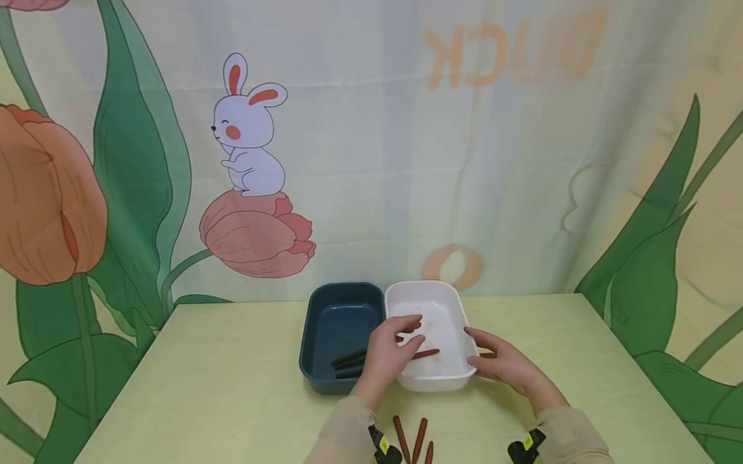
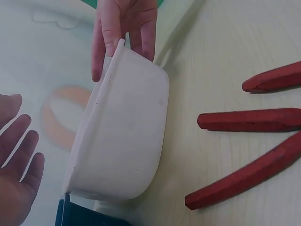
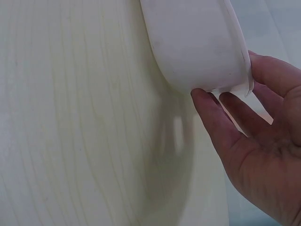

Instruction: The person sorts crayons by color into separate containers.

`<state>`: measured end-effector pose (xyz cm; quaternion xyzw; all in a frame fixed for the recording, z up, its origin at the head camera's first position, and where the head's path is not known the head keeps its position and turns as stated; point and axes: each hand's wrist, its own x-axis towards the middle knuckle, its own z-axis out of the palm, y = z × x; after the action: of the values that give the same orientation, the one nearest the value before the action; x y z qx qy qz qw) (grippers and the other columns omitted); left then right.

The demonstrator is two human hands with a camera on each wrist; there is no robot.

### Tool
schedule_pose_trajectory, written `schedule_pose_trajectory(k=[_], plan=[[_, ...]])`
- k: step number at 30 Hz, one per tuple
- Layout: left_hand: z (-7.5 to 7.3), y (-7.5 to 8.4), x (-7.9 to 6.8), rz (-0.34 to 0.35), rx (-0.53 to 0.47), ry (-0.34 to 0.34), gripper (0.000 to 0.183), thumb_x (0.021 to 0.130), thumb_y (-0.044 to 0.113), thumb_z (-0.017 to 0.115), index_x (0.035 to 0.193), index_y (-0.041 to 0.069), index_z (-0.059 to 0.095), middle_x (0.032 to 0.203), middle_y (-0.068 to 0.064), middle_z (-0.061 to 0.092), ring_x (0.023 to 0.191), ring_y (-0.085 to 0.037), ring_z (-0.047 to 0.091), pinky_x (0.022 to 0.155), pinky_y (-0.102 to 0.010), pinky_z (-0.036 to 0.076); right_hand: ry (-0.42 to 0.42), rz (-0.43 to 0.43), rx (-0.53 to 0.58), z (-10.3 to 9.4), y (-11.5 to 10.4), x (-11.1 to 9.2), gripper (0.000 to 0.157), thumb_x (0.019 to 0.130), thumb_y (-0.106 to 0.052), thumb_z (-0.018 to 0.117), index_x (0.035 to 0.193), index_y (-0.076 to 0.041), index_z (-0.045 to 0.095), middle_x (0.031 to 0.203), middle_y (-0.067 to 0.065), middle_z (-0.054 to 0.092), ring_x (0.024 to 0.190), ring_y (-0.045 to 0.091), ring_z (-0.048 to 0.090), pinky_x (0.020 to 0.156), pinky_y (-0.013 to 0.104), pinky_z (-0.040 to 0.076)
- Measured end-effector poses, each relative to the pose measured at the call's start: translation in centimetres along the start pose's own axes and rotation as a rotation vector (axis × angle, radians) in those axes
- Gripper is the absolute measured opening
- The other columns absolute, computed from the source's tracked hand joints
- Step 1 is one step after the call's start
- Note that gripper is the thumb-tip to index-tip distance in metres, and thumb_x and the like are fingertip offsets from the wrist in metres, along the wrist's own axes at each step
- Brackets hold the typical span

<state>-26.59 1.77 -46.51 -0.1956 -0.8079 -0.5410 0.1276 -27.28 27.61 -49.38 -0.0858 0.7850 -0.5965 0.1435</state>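
Note:
A white plastic tub [image 1: 436, 383] stands beside a dark blue tub [image 1: 311, 339]. My right hand [image 1: 507, 363] grips the white tub's right side, with fingers on both faces of its wall in the right wrist view. Over the white tub's left edge hovers my left hand [image 1: 388, 352], its fingers spread apart and nothing between them. Beyond its thumb, a dark red tapered stick [image 1: 427, 353] lies inside the white tub; the hand hides part of it. Several dark sticks [image 1: 348, 359] rest in the blue tub, partly behind the left hand.
Nearer me on the pale wooden table [image 1: 231, 391] lie three dark red faceted sticks, one of them [image 2: 249, 120] between the other two. A printed curtain [image 1: 362, 156] hangs behind the table's back edge. Both wrists wear black straps [image 1: 388, 458].

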Motion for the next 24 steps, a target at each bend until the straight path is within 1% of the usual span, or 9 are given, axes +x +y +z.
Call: schedule_pose_trajectory(k=[4, 8, 11, 13, 15, 17, 20, 22, 24], plan=[[-0.6, 0.2, -0.6, 0.028, -0.017, -0.036, 0.033, 0.091, 0.01, 0.072, 0.124, 0.01, 0.07, 0.11, -0.006, 0.071, 0.101, -0.024, 0.065, 0.082, -0.047, 0.053, 0.004, -0.001, -0.006, 0.0, 0.0, 0.0, 0.068, 0.096, -0.007, 0.064, 0.153, 0.004, 0.027, 0.148, 0.037, 0.03, 0.119, 0.04, 0.055, 0.092, 0.046, 0.053], [-1.1, 0.1, -1.2, 0.051, -0.027, -0.088, 0.033, 0.091, 0.01, 0.071, 0.124, 0.01, 0.07, 0.108, -0.005, 0.072, 0.1, -0.024, 0.066, 0.081, -0.043, 0.054, 0.004, 0.0, -0.013, 0.0, 0.0, 0.1, 0.068, 0.096, -0.008, 0.064, 0.153, 0.003, 0.027, 0.148, 0.036, 0.031, 0.118, 0.04, 0.056, 0.092, 0.045, 0.053], [-1.5, -0.2, -1.6, 0.076, -0.039, -0.131, 0.033, 0.091, 0.011, 0.072, 0.123, 0.01, 0.071, 0.109, -0.005, 0.072, 0.098, -0.025, 0.067, 0.081, -0.042, 0.055, 0.005, 0.002, -0.007, -0.1, -0.1, 0.1, 0.068, 0.096, -0.008, 0.064, 0.153, 0.003, 0.028, 0.148, 0.035, 0.032, 0.118, 0.04, 0.056, 0.092, 0.045, 0.053], [-1.7, -0.3, -1.9, 0.087, -0.056, -0.165, 0.032, 0.09, 0.01, 0.073, 0.122, 0.009, 0.071, 0.112, -0.005, 0.072, 0.097, -0.028, 0.067, 0.081, -0.043, 0.055, 0.005, 0.003, -0.007, -0.1, -0.1, 0.1, 0.069, 0.096, -0.008, 0.064, 0.153, 0.003, 0.027, 0.148, 0.035, 0.032, 0.118, 0.04, 0.056, 0.092, 0.045, 0.053], [-2.0, -0.4, -2.2, 0.092, -0.067, -0.204, 0.031, 0.09, 0.01, 0.073, 0.121, 0.009, 0.072, 0.114, -0.006, 0.071, 0.097, -0.029, 0.066, 0.082, -0.042, 0.055, 0.007, 0.005, -0.006, -0.1, -0.1, 0.1, 0.069, 0.096, -0.008, 0.064, 0.153, 0.003, 0.028, 0.148, 0.035, 0.032, 0.118, 0.04, 0.056, 0.092, 0.045, 0.053], [-2.3, -0.5, -2.6, 0.094, -0.071, -0.248, 0.031, 0.09, 0.009, 0.073, 0.121, 0.009, 0.072, 0.115, -0.006, 0.071, 0.098, -0.028, 0.066, 0.082, -0.04, 0.055, 0.005, 0.005, -0.013, -0.1, -0.1, 0.1, 0.069, 0.096, -0.008, 0.064, 0.153, 0.003, 0.027, 0.148, 0.036, 0.032, 0.118, 0.039, 0.056, 0.092, 0.045, 0.053], [-2.6, -0.7, -3.2, 0.106, -0.052, -0.307, 0.032, 0.089, 0.009, 0.074, 0.121, 0.01, 0.072, 0.113, -0.004, 0.072, 0.101, -0.021, 0.066, 0.083, -0.036, 0.056, 0.007, 0.005, -0.018, 0.0, -0.1, 0.1, 0.068, 0.096, -0.008, 0.064, 0.153, 0.003, 0.028, 0.148, 0.036, 0.032, 0.118, 0.039, 0.056, 0.092, 0.045, 0.053], [-2.7, -1.0, -3.5, 0.128, -0.032, -0.33, 0.031, 0.089, 0.01, 0.074, 0.121, 0.01, 0.072, 0.111, -0.003, 0.072, 0.1, -0.017, 0.067, 0.083, -0.034, 0.056, 0.005, 0.004, -0.019, 0.0, -0.1, 0.1, 0.068, 0.096, -0.008, 0.063, 0.153, 0.003, 0.028, 0.148, 0.036, 0.032, 0.118, 0.039, 0.056, 0.092, 0.045, 0.053], [-2.8, -1.4, -3.8, 0.163, -0.025, -0.337, 0.03, 0.088, 0.009, 0.075, 0.119, 0.009, 0.073, 0.108, -0.004, 0.073, 0.099, -0.016, 0.068, 0.082, -0.035, 0.056, 0.005, 0.004, -0.015, 0.0, 0.0, 0.1, 0.068, 0.096, -0.008, 0.063, 0.153, 0.003, 0.028, 0.148, 0.036, 0.032, 0.118, 0.039, 0.056, 0.092, 0.045, 0.053]])
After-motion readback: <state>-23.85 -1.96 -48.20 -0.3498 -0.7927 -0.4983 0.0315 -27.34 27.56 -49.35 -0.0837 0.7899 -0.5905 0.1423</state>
